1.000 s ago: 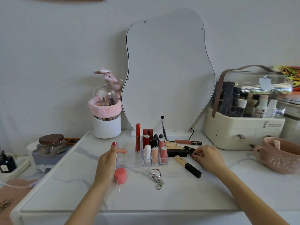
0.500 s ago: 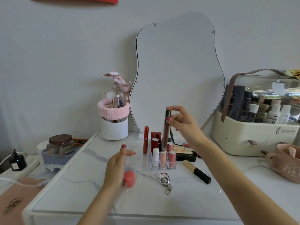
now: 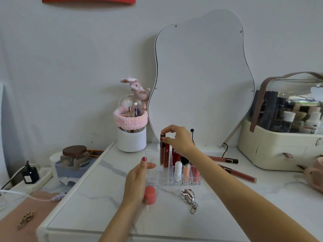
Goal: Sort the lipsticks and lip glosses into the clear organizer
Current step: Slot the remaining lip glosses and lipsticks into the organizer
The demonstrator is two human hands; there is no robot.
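Step in hand: seating one lip gloss in the clear organizer [image 3: 157,179]. The right hand [image 3: 178,138] pinches the cap of a dark brown-red lip gloss tube [image 3: 162,149] between thumb and fingertips; the tube stands upright in a rear slot at the organizer's left end, touching a red tube [image 3: 167,158]. Whether it has bottomed out cannot be told. The left hand [image 3: 137,180] lies open and flat against the organizer's left side, holding nothing. The next move likely calls for letting go of the cap, then fetching the two glosses [image 3: 234,172] lying toward the right edge of the bench [image 3: 104,203]. The bench is white marble-patterned, set against a pale wall with a wavy mirror [image 3: 201,81] at its back edge.
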